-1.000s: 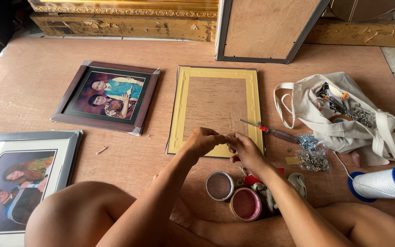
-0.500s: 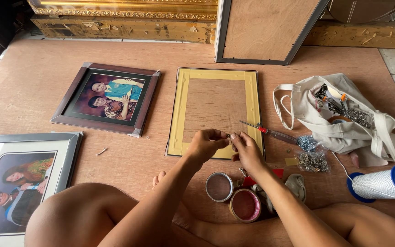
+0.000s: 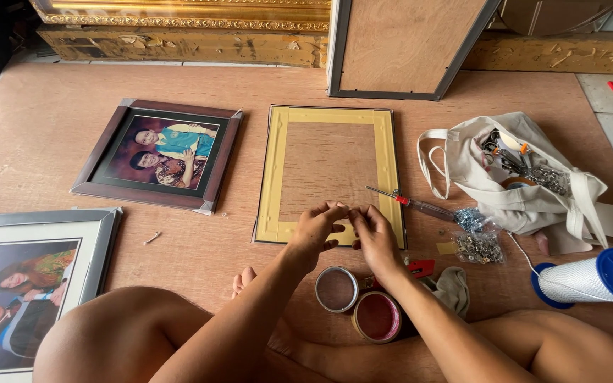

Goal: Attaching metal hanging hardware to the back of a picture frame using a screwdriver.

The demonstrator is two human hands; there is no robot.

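Two tins (image 3: 357,303) sitting nearest you, between knees. Left hand (image 3: 315,230) and right hand (image 3: 373,234) meeting fingertip to fingertip, pinching something too small to tell, over near rail of frame (image 3: 329,174). Frame lying face down; likely light, stiff — you're best gripping side rails. Screwdriver (image 3: 409,203) lying beside it.

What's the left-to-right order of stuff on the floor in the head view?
Silver frame → dark wood frame → yellow-taped frame back → left hand → right hand → screwdriver → cloth bag → twine spool.
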